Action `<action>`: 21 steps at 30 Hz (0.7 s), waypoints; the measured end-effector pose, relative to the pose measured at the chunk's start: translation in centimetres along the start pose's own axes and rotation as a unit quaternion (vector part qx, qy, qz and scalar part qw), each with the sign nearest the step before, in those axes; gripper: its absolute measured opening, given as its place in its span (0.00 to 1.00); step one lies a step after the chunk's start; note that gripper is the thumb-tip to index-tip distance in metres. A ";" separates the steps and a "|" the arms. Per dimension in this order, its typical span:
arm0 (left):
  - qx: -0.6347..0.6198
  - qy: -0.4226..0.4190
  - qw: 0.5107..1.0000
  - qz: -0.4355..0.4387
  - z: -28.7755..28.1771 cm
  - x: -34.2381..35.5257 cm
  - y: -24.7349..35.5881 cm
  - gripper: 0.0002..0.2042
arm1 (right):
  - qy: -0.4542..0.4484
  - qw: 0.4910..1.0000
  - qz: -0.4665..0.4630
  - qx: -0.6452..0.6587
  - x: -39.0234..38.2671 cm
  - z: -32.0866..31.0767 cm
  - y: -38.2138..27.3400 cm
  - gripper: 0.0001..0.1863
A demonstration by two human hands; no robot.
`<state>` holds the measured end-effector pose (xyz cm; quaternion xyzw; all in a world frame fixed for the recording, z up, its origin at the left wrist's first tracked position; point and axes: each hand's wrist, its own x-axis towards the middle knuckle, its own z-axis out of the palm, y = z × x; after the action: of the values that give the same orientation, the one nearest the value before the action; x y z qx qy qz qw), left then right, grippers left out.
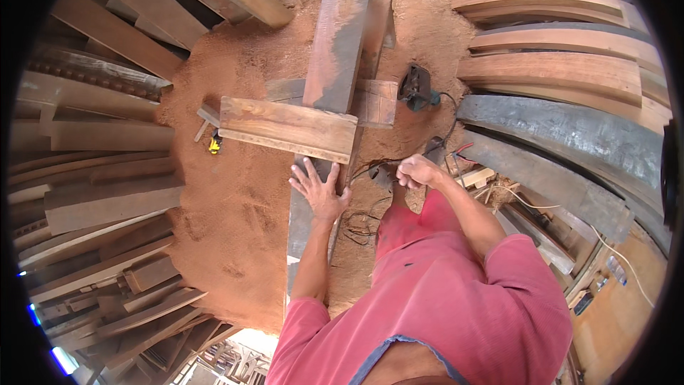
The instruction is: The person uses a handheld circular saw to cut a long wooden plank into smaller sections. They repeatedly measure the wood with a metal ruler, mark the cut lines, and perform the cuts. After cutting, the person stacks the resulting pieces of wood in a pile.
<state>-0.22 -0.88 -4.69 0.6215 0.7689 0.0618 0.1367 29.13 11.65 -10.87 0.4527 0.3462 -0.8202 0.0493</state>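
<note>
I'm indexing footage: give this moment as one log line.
left hand: spread on dark beam; right hand: curled, contents unclear; short plank: crosswise beyond left hand; power tool: on sawdust

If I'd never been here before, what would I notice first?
The big pink shirt at the bottom pops out first. Next comes the short board lying crosswise in the middle, with the left hand spread near its lower edge. Further left, a small yellow thing stands out against orange-brown sawdust.

Free room over sawdust (235, 235) at left, but crosswise board (285, 125) in the way ahead
</note>
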 end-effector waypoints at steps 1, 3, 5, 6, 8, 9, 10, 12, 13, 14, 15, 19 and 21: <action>-0.009 0.013 1.000 0.001 0.3 -0.3 -0.1 0.42 | 0.029 0.996 0.024 -0.087 0.7 -1.5 1.2 0.16; -0.009 0.011 1.000 0.007 0.8 -0.4 -0.4 0.42 | 0.079 0.961 0.065 -0.257 3.3 -4.2 3.2 0.15; -0.008 0.022 1.000 0.016 0.6 -0.3 -0.3 0.42 | 0.137 0.870 0.046 -0.470 6.4 -6.1 5.3 0.14; -0.008 0.017 1.000 0.013 0.2 -0.1 -0.2 0.42 | 0.164 0.809 0.028 -0.563 8.4 -6.8 6.0 0.15; -0.009 0.003 1.000 0.002 -0.4 0.0 0.1 0.41 | 0.097 0.781 0.033 -0.616 13.5 -8.8 7.2 0.14; 0.004 0.009 1.000 -0.002 0.0 -0.2 -0.1 0.40 | 0.064 0.763 0.036 -0.642 16.3 -10.2 8.3 0.14; 0.001 0.005 1.000 -0.003 0.2 -0.3 -0.1 0.40 | 0.000 0.695 -0.010 -0.719 19.0 -11.5 9.4 0.14; 0.008 -0.010 1.000 -0.006 0.2 -0.2 -0.6 0.40 | -0.058 0.586 -0.085 -0.804 24.6 -14.6 11.9 0.14; 0.001 0.009 1.000 0.006 0.5 -0.3 -0.8 0.41 | -0.047 0.587 -0.076 -0.805 26.5 -16.0 12.3 0.14; 0.000 0.012 1.000 -0.002 0.8 -0.7 -0.9 0.40 | -0.029 0.586 -0.062 -0.808 28.6 -17.6 12.4 0.13; -0.006 0.012 1.000 0.010 1.0 -0.2 -1.2 0.39 | -0.001 0.589 -0.040 -0.807 29.9 -19.8 12.9 0.13; 0.007 -0.005 1.000 0.001 0.8 0.3 -1.2 0.26 | 0.057 0.566 0.007 -0.822 35.6 -27.1 15.2 0.13; 0.020 -0.010 1.000 -0.012 0.7 0.2 -0.9 0.15 | 0.066 0.555 0.016 -0.829 38.4 -29.1 16.1 0.13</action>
<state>-0.88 -0.98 -5.65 0.6153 0.7760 0.0385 0.1330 33.60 26.26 -59.34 0.2697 0.8683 -0.1383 0.3926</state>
